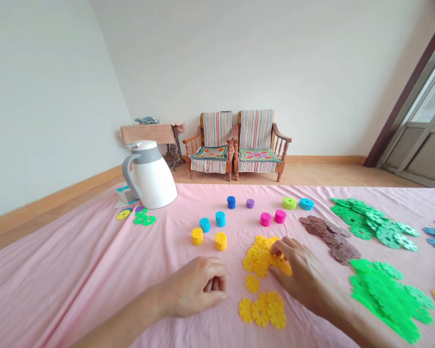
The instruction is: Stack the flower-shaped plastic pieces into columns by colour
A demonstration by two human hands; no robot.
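My left hand (197,286) rests on the pink cloth (94,275), its fingers curled closed, and nothing shows in it. My right hand (299,270) pinches at the edge of a pile of yellow snowflake-shaped plastic discs (259,258). More yellow discs (261,310) lie loose just below that pile. Two short yellow stacks (197,236) stand to the upper left of my right hand. Beyond them are several small stacks in blue, purple, pink and lime, including a pink stack (265,219).
A white insulated jug (150,176) stands at the cloth's far left. Piles of green discs (384,299), teal-green discs (369,221) and brown discs (329,237) cover the right side. Two wooden armchairs (235,145) stand beyond the cloth.
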